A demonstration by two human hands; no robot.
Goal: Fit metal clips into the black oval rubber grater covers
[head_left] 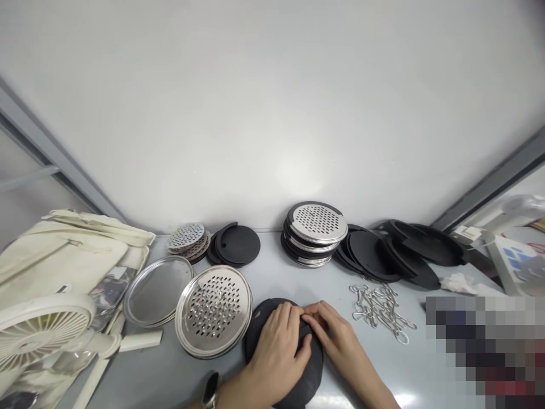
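A dark, round, soft-looking black piece [313,369] lies at the table's front, partly covered by my hands. My left hand [279,349] rests over it, fingers together and curled down on its upper part, with the thumb a little apart. My right hand [334,332] pinches at its upper right edge, its fingertips meeting those of the left. What lies exactly under the fingertips is hidden. Just left sits a stack of perforated metal discs [214,311], beside plain metal discs [158,291]. Wire hooks or clips [377,307] lie in a loose heap to the right.
Along the wall stand small perforated discs [186,236], black discs [240,245], a tall stack topped by a perforated plate [320,223], and black round trays [426,241]. At left are a white fan [42,335] and cream bags [55,250]. A box [517,261] stands far right.
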